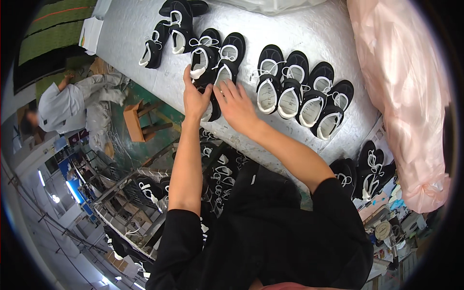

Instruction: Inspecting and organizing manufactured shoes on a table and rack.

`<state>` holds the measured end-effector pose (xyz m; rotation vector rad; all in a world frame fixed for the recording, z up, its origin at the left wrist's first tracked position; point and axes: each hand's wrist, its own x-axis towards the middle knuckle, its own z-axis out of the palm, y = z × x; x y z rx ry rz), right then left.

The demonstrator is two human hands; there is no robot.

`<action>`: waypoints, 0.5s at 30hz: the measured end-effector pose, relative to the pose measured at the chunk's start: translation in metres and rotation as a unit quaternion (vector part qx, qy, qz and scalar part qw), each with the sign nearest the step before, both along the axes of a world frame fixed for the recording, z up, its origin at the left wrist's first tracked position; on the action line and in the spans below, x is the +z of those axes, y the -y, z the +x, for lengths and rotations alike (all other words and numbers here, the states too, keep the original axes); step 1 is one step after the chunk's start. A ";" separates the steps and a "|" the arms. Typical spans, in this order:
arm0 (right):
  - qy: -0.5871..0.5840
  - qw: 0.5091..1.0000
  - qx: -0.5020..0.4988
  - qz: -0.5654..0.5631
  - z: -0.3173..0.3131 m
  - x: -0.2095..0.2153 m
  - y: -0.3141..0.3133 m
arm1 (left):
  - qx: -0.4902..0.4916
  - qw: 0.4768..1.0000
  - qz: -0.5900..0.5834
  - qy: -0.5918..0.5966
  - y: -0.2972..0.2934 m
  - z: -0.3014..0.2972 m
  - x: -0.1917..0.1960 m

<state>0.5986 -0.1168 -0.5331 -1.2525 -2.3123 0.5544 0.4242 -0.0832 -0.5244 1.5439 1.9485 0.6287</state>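
Note:
Two black lace-up shoes with white linings stand side by side at the near edge of the table. My left hand (195,100) grips the heel of the left shoe (198,59), a finger along its outer side and the thumb on the other. My right hand (236,104) rests with fingers apart at the heel of the right shoe (231,52), partly covering it. Part of another black shoe (212,110) shows between my wrists at the table edge, mostly hidden.
On the silvery table (290,29), a row of several black shoes (288,99) stands to the right, and more shoes (180,38) lie farther left. Pink plastic wrapping (391,87) bulks at the right. Below, a rack (130,203) holds shoes. A person (63,106) sits beyond a wooden stool (133,122).

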 end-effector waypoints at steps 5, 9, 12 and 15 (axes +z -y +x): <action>0.115 0.986 0.027 -0.121 -0.033 -0.018 -0.043 | 0.027 0.972 0.135 -0.189 0.041 -0.040 -0.038; 0.145 0.984 -0.026 -0.098 -0.042 0.013 -0.053 | 0.081 0.977 -0.179 -0.080 0.081 -0.076 -0.060; 0.186 0.956 -0.067 -0.218 -0.031 0.012 -0.067 | 0.286 0.918 -0.257 0.096 0.071 -0.073 -0.036; 0.132 0.963 -0.055 -0.229 -0.015 -0.015 -0.068 | 0.317 0.922 -0.219 0.036 0.079 -0.085 -0.024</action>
